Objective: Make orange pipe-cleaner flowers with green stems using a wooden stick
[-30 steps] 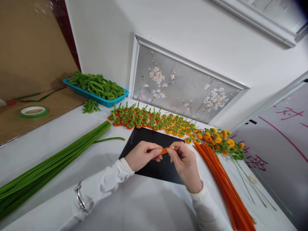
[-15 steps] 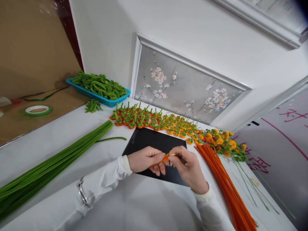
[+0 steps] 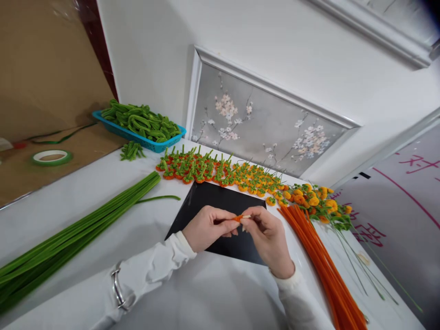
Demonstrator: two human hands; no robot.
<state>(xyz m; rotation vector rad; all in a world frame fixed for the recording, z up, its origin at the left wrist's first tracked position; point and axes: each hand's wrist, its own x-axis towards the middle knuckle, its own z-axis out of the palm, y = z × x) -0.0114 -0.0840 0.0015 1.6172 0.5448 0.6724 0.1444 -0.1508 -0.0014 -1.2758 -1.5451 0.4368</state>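
Over a black mat (image 3: 220, 195), my left hand (image 3: 208, 228) pinches a short piece of orange pipe cleaner (image 3: 238, 218) between thumb and fingers. My right hand (image 3: 270, 238) is closed at the other end of that piece, gripping a small pale stick (image 3: 246, 216) that touches the orange fuzz. Both hands almost meet, and the fingers hide most of the piece. To the right of my right hand lies a bundle of long orange pipe cleaners (image 3: 319, 261).
Green pipe cleaners (image 3: 85, 233) lie bundled at left. Behind the mat stand rows of orange flower heads (image 3: 195, 172) and yellow ones (image 3: 256, 181). A blue basket (image 3: 154, 145) holds bent green pieces. Finished-looking flowers (image 3: 312, 201) lie at right, green tape (image 3: 52, 157) at left.
My left hand's fingers have curled in and its wrist has turned, hiding more of the orange piece. The pale stick shows more clearly. My right hand has barely moved.
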